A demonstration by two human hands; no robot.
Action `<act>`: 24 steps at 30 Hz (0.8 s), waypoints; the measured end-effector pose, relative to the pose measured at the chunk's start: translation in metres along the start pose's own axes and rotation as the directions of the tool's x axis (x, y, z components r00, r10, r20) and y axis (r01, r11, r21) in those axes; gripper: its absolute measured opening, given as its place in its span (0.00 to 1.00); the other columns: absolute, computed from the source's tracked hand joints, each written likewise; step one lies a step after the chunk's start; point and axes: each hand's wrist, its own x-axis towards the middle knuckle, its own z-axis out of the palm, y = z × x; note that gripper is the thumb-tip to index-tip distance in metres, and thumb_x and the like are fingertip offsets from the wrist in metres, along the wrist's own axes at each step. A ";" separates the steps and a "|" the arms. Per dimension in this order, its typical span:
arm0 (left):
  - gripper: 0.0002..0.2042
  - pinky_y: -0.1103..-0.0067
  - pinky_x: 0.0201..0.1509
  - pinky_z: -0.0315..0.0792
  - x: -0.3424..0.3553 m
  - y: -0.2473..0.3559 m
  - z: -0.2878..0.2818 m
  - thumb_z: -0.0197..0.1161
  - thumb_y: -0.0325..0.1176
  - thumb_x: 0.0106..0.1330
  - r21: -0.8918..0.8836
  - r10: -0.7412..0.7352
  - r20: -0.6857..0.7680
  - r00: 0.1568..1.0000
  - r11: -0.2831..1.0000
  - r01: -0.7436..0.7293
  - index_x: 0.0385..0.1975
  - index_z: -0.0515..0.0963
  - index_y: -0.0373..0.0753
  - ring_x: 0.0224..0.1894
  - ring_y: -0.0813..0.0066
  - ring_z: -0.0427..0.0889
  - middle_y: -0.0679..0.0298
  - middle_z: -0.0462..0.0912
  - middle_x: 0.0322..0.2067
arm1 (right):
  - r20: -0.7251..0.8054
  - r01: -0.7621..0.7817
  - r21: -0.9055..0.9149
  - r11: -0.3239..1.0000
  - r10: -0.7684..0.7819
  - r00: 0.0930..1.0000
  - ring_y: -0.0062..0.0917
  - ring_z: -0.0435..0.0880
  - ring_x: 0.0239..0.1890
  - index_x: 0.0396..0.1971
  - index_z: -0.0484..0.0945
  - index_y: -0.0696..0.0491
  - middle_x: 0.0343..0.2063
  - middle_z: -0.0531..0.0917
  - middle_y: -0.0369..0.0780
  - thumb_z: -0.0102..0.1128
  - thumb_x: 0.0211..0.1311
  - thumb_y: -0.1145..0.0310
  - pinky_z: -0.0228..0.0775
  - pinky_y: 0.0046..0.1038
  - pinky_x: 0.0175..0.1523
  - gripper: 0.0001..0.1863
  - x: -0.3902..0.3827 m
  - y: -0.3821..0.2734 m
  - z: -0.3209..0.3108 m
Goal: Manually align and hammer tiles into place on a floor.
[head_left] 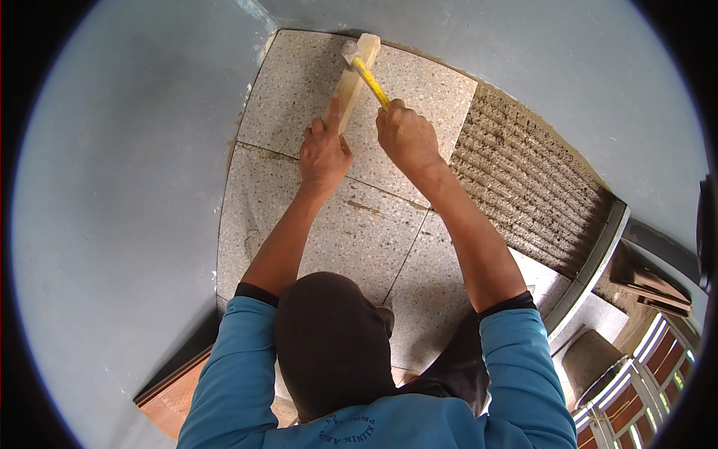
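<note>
My right hand [409, 141] is closed round the yellow handle of a hammer [372, 84]. The hammer's head lies over the far part of a pale wooden block [366, 51]; whether it touches the wood I cannot tell. My left hand [324, 156] holds the near end of the block, index finger stretched along it and thumb on its right side. The block lies lengthwise on a speckled terrazzo floor tile [288, 86] in the far corner.
Ridged mortar [531, 179] covers the floor at the right, beside the laid tiles. Blue-grey walls [127, 187] bound the left and far sides. A raised edge [598, 247] runs along the right. Beyond it stands a bucket [591, 363]. A brown board [176, 393] leans at the lower left.
</note>
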 end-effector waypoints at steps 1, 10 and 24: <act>0.45 0.59 0.50 0.81 -0.001 0.000 0.000 0.63 0.30 0.66 0.003 0.005 0.001 1.000 1.000 -0.005 0.80 0.43 0.52 0.47 0.49 0.80 0.48 0.74 0.48 | -0.004 0.004 -0.002 1.000 -0.004 1.000 0.47 0.89 0.26 0.34 0.74 0.61 0.22 0.85 0.53 0.51 0.71 0.65 0.84 0.42 0.32 0.13 -0.001 0.001 0.001; 0.44 0.60 0.48 0.82 0.000 0.001 -0.001 0.65 0.28 0.64 -0.003 0.036 -0.047 0.998 0.999 -0.037 0.79 0.48 0.47 0.46 0.47 0.81 0.46 0.75 0.46 | 0.007 -0.022 -0.008 1.000 0.022 1.000 0.49 0.89 0.30 0.35 0.76 0.62 0.25 0.86 0.55 0.50 0.70 0.67 0.84 0.44 0.36 0.13 0.001 0.003 0.008; 0.45 0.60 0.51 0.81 -0.016 -0.032 -0.011 0.66 0.25 0.62 -0.099 -0.031 -0.119 0.992 0.995 0.019 0.79 0.49 0.49 0.49 0.47 0.81 0.45 0.76 0.48 | -0.061 -0.005 -0.025 1.000 0.003 0.998 0.53 0.88 0.30 0.37 0.76 0.62 0.26 0.85 0.56 0.50 0.73 0.58 0.82 0.49 0.39 0.19 -0.013 -0.016 0.003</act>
